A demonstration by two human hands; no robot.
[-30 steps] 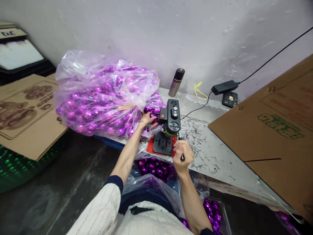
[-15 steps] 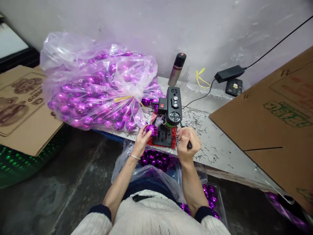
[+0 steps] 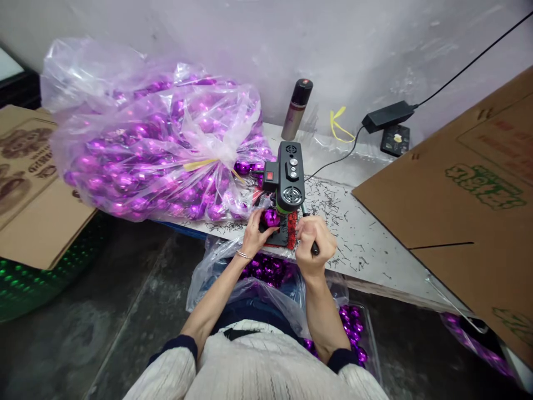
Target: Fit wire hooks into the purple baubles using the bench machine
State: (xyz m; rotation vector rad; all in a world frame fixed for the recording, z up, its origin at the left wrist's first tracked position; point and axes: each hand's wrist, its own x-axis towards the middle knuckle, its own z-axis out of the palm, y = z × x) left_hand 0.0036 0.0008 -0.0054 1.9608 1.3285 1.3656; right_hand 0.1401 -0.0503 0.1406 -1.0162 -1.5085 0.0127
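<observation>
My left hand (image 3: pixel 255 236) holds a shiny purple ball (image 3: pixel 271 217) on the black base under the head of a small black bench press machine (image 3: pixel 288 183). My right hand (image 3: pixel 313 240) is closed round the machine's black lever handle (image 3: pixel 315 249), just right of the base. A large clear plastic bag of purple balls (image 3: pixel 154 144) lies on the table to the left, touching the machine's back left. Below the table edge, an open bag with more purple balls (image 3: pixel 266 269) sits between my arms.
A grey spray can (image 3: pixel 296 108) stands by the wall behind the machine. A black power adapter (image 3: pixel 389 115) and its cable lie at the back right. Large cardboard sheets (image 3: pixel 470 189) lean at right, another (image 3: pixel 29 183) at left. Small dark shavings litter the tabletop (image 3: pixel 353 239).
My left hand drew a purple ball from the big bag and brought it under the machine's head. My right hand stayed on the lever. The camera view tilted down slightly.
</observation>
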